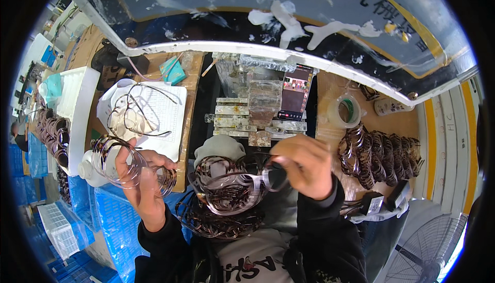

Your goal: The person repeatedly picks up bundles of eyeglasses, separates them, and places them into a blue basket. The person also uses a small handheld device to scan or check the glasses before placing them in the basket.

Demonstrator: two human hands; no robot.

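In my left hand point(147, 175) is a bunch of eyeglass frames point(111, 159), dark tortoiseshell and clear. The fingers are curled through and round them. My right hand point(307, 164) has its fingers closed at the right end of a pale, see-through eyeglass frame point(251, 184). The exact grip is partly hidden behind the fingers. Under that frame, close to my body, lies a heap of tortoiseshell eyeglass frames point(221, 223). A rounded grey pad or cloth point(219, 149) shows just beyond the heap.
A machine's white-edged panel point(268, 56) overhangs the far side. Below it are taped metal blocks point(232, 120) and a phone point(296, 92). Papers point(167, 107) with loose frames lie left. A tape roll point(344, 112), stacked frames point(379, 154) and a fan point(433, 247) are right.
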